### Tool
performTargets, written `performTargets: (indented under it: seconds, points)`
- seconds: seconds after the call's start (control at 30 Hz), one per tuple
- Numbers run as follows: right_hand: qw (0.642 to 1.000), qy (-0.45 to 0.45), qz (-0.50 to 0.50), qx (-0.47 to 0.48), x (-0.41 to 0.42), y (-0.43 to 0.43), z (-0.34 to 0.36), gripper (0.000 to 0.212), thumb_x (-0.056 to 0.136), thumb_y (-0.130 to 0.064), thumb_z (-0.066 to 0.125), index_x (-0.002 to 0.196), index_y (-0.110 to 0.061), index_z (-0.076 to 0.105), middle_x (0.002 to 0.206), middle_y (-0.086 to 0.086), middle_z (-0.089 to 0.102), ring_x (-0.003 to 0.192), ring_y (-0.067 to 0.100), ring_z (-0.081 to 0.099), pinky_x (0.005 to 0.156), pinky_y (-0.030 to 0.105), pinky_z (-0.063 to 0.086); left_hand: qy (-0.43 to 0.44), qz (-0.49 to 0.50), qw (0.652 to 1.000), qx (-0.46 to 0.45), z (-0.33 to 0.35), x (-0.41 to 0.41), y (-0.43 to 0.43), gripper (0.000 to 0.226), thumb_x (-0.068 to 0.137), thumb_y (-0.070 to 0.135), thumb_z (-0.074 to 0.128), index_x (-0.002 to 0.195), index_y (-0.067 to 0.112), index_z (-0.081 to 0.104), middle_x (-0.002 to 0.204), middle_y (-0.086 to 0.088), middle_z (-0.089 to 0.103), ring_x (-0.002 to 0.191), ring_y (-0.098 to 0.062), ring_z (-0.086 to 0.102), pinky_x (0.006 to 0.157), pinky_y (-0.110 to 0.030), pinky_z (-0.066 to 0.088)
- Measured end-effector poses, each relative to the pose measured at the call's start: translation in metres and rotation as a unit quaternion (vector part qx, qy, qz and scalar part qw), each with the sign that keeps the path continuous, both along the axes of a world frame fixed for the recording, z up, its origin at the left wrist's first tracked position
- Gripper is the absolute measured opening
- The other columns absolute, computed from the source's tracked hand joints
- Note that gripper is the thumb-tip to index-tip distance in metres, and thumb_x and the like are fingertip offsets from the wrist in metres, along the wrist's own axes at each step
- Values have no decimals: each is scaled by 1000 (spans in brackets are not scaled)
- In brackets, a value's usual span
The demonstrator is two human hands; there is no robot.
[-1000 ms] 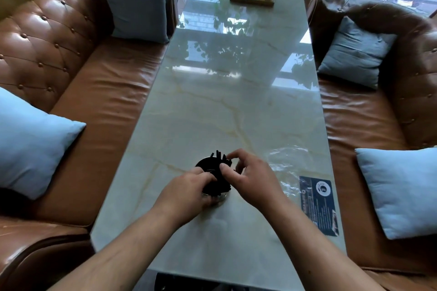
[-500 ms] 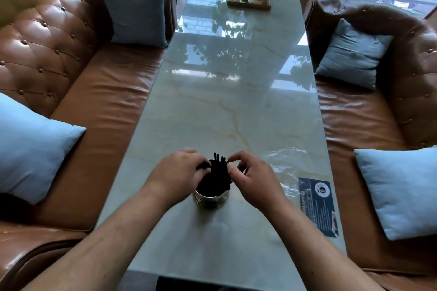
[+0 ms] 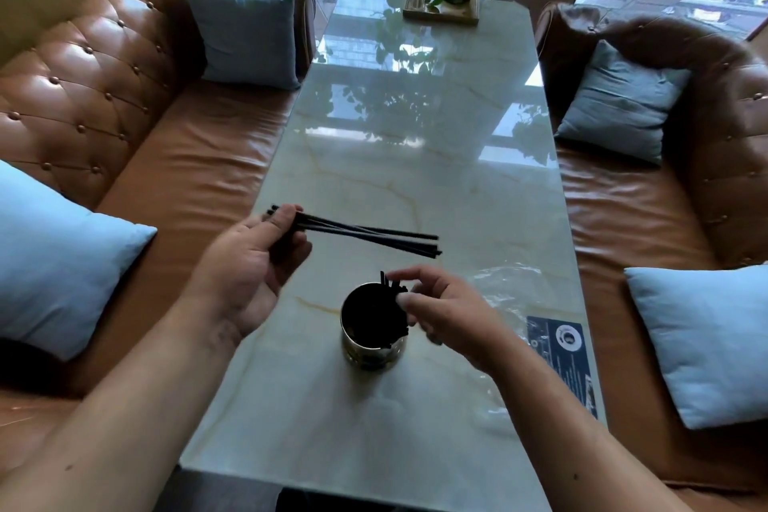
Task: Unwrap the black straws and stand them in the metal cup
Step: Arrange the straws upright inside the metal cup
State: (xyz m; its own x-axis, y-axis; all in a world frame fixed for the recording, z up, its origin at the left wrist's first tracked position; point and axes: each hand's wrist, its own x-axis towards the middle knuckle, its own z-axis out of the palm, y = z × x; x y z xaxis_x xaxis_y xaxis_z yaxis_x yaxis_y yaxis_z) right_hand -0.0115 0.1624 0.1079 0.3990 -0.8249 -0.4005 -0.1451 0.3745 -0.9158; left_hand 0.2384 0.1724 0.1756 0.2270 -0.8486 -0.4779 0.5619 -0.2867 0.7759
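Observation:
A shiny metal cup (image 3: pixel 371 349) stands on the marble table (image 3: pixel 415 162) near its front edge. Several black straws (image 3: pixel 390 287) stand in the cup, leaning to its right side. My right hand (image 3: pixel 440 308) pinches the tops of those straws at the cup's right rim. My left hand (image 3: pixel 249 266) is raised to the left of the cup and grips a bundle of several black straws (image 3: pixel 365 235) that lie almost level, their free ends pointing right above the cup.
Crumpled clear plastic wrap (image 3: pixel 507 287) lies right of the cup, beside a dark printed card (image 3: pixel 561 353). A wooden tray with a plant (image 3: pixel 442 0) sits at the table's far end. Brown leather sofas (image 3: pixel 174 162) with blue cushions (image 3: pixel 54 258) flank both sides.
My left hand has lifted a bundle of straws out of the cup, up and to the left. My right hand stays at the cup's rim on the straws left inside.

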Motion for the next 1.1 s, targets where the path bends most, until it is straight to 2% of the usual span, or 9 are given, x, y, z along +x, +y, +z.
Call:
performTargets:
  seconds: [0.13,0.27,0.4,0.53,0.6,0.67,0.83,0.93,1.1]
  points:
    - [979,-193,-48,46,12,-4,19,35,89,-38,72,121,-23,70,77,11,64,50,19,50,46,27,42,120,-33,987,97,-26,-31,15,15,73,20,75,86,14,73,74,3,68,56,-4,67,59,-19,60]
    - [981,-73,-162,-73,12,-15,38,27,87,-30,63,74,-9,75,59,18,60,45,25,53,44,32,45,174,-76,974,124,-51,-49,28,15,80,15,72,94,12,67,74,-3,67,57,-8,66,59,-21,61]
    - [969,92,-119,-194,0,-16,40,28,89,-35,61,71,-14,70,55,8,67,47,23,61,49,41,52,-150,-173,963,141,-76,-52,34,20,94,14,69,112,9,62,93,-12,66,64,-16,63,55,-27,57]
    - [934,223,-61,-272,4,-6,23,33,92,-45,59,73,-20,66,59,0,67,55,17,64,58,39,53,-420,-271,860,102,-92,-45,39,22,81,18,72,100,27,67,85,-2,70,59,-11,60,60,-36,56]
    - [938,247,-7,-243,11,0,9,32,89,-53,60,77,-25,67,62,-4,66,59,12,63,59,37,51,-499,-341,794,72,-95,-47,41,30,71,36,78,99,36,66,86,9,68,65,-2,60,60,-27,49]
    - [930,290,44,-221,12,4,-6,32,85,-62,59,88,-32,70,68,-9,68,64,6,63,59,36,52,-546,-382,745,37,-98,-52,40,39,65,51,79,100,43,63,93,15,64,80,3,61,67,-19,47]
    - [934,309,-5,-179,-1,11,-33,31,80,-66,59,98,-41,64,71,-10,66,64,2,61,51,26,42,-605,-404,686,-19,-106,-66,37,43,75,50,71,115,37,64,108,12,59,99,-12,63,84,-34,53]
    - [946,292,-10,-138,-3,16,-44,20,84,-54,63,100,-42,62,74,-9,68,62,6,61,58,35,51,-634,-382,671,-52,-106,-69,34,33,79,42,67,110,32,66,101,9,60,96,-19,64,74,-33,50]
    - [953,264,-19,-145,-3,17,-46,14,85,-47,61,99,-42,63,81,-25,67,59,5,61,54,27,48,-656,-353,659,-103,-101,-65,29,26,87,39,66,111,34,72,106,9,69,97,-18,67,75,-31,50]
